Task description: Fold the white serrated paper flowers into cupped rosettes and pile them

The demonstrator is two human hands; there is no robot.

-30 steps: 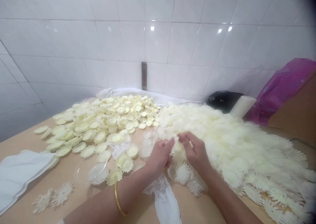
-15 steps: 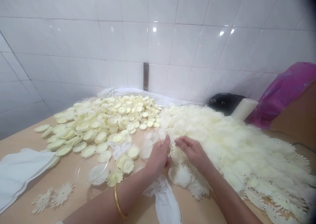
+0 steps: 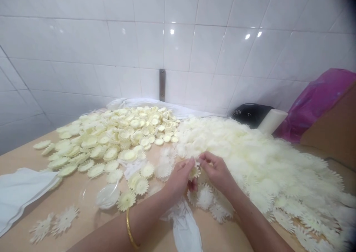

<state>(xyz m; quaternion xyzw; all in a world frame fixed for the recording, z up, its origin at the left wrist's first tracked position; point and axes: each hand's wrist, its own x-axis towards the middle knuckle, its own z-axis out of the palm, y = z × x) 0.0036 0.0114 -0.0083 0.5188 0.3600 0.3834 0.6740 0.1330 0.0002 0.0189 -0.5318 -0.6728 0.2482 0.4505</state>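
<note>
Between my two hands is a small pale-yellow fabric flower (image 3: 194, 172) with a notched edge. My left hand (image 3: 180, 178) is closed around it, thumb on top and fingers curled below. The fingertips of my right hand (image 3: 214, 168) are pinched together at the flower's upper edge; what exactly they grip is too small to make out. Under and beside my hands lie several white flat petal pieces (image 3: 205, 196). A heap of cupped yellow flowers (image 3: 111, 141) spreads to the left, and a large pile of thin white petal pieces (image 3: 250, 163) to the right.
A clear round dish (image 3: 108, 196) stands left of my left forearm. White cloths lie at the left (image 3: 22, 189) and front (image 3: 185, 226). At the back right are a black bag (image 3: 247, 113), a white roll (image 3: 272, 120) and a purple bag (image 3: 319, 96). A tiled wall (image 3: 125, 40) rises behind.
My right hand's fingertips have come closer to my left hand and now meet it at the flower, which shows more. The view has shifted slightly.
</note>
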